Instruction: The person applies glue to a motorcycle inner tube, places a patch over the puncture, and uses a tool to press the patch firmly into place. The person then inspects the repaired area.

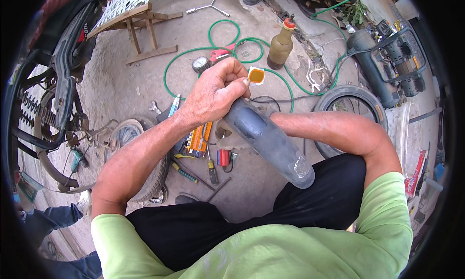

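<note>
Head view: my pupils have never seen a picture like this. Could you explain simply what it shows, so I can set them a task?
There is no machine: a person works bare-handed. The picture comes from a wide fisheye camera worn on the person's head, looking down, so straight edges bend near the rim. The left hand pinches an orange patch with a white border. The right forearm goes behind a dark rubber tube, which hides most of that hand. On the ground lie a green hose, a tyre and a screwdriver; a brownish bottle stands upright.
</note>
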Motion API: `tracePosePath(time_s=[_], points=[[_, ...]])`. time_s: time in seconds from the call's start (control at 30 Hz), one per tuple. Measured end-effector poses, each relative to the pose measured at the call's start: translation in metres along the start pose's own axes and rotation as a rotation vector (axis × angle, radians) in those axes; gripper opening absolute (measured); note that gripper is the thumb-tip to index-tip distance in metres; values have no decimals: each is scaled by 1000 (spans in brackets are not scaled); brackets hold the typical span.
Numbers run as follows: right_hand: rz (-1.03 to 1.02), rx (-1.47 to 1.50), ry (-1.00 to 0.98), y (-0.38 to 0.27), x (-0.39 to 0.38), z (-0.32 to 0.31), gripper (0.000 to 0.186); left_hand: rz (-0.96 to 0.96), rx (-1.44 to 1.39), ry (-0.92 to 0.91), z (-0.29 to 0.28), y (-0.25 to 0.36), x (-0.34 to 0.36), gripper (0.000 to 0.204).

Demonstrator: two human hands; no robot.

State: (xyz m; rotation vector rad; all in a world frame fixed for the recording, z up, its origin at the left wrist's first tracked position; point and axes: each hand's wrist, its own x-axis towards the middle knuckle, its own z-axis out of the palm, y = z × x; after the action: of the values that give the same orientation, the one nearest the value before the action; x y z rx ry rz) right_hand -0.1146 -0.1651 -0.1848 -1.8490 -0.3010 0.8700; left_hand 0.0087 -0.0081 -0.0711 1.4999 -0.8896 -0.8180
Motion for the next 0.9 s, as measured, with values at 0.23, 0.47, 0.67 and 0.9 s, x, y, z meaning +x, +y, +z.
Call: tracePosePath(time_s=[0.23,0.47,0.67,0.9], points=[[-17,489,-5,-43,-11,-10,45,7,27,19,-24,-6,-14,16],[-101,849,-145,-138,-58,-25,62,8,121,152,-54,12,-24,11],[40,687,86,-159,-61,-15,63,132,266,170,-78,45,-33,6],[-67,627,200,-162,-66,-11,77,200,318,159,-78,103,-86,10]])
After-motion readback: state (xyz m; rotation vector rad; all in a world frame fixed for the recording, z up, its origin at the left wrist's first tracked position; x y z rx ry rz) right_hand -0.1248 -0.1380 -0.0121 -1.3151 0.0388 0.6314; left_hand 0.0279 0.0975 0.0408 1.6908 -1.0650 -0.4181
